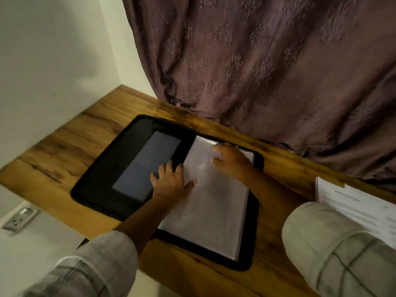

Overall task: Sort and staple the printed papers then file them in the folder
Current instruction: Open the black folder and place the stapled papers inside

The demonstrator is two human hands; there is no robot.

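Note:
A black folder (92, 187) lies open on the wooden desk. Its left half shows a dark grey pocket (139, 168). Its right half holds a stack of clear sleeves with white paper (210, 211). My left hand (169, 181) rests with spread fingers across the folder's spine, thumb on the left edge of the top sheet. My right hand (229, 159) lies on the top part of the same sheet, fingers bent at its upper edge. Whether it pinches the sheet is too blurred to tell.
More printed papers (353, 202) lie at the desk's right edge, partly under my right sleeve. A purple curtain (257, 61) hangs along the back of the wooden desk (64, 146). A wall socket (19, 217) sits below the desk at the left.

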